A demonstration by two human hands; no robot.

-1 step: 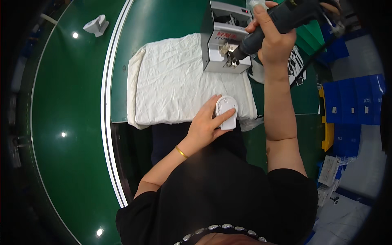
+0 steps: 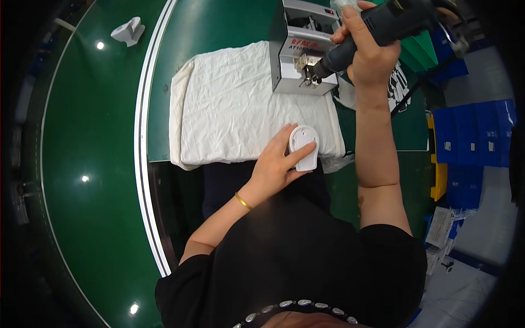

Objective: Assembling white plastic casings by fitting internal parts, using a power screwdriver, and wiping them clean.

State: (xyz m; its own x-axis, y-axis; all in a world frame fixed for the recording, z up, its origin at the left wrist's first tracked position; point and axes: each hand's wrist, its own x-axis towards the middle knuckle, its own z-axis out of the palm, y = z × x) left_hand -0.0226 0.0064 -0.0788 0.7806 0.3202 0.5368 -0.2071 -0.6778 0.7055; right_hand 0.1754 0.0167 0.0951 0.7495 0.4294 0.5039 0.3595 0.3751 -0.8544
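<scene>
Head view: the left hand (image 2: 272, 165) grasps a white plastic housing (image 2: 302, 136), thumb across its face, at the near edge of the white cloth pad (image 2: 229, 109); the right hand (image 2: 373, 59) grips a black electric screwdriver (image 2: 391, 24), tip at the grey screw feeder (image 2: 289, 59). The housing looks light, stiff, perhaps slippery, best held by its sides

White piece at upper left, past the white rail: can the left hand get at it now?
Probably not as things stand: the left hand holds a white rounded part, and the white piece sits well off, across the white cloth and past the white rail.
</scene>
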